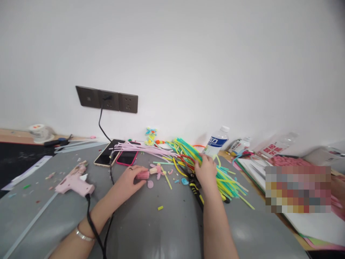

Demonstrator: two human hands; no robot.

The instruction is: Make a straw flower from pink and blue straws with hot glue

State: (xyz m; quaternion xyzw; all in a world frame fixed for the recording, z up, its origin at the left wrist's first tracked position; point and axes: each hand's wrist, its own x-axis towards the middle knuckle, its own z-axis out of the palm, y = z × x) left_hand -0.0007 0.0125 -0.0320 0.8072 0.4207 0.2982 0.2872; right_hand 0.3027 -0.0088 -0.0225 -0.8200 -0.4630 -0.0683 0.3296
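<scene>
My left hand (132,181) is on the grey mat left of centre, its fingers round the end of a pink cylindrical piece (142,175). Just right of that piece lies a small pink and cream figure (156,169). My right hand (206,172) rests over the pile of green and yellow pipe cleaners (229,183), beside black and yellow pliers (196,194); its fingers are bent, and what they hold, if anything, is hidden. Lilac pipe cleaners (145,148) stretch across the back of the mat, with red ones (187,158) near my right hand.
A pink glue gun (74,183) with a black cable lies at the left. Two phones (106,154) sit behind my left hand. A bottle (217,141) leans by the wall. Papers (304,219) and more bottles (279,144) are at the right.
</scene>
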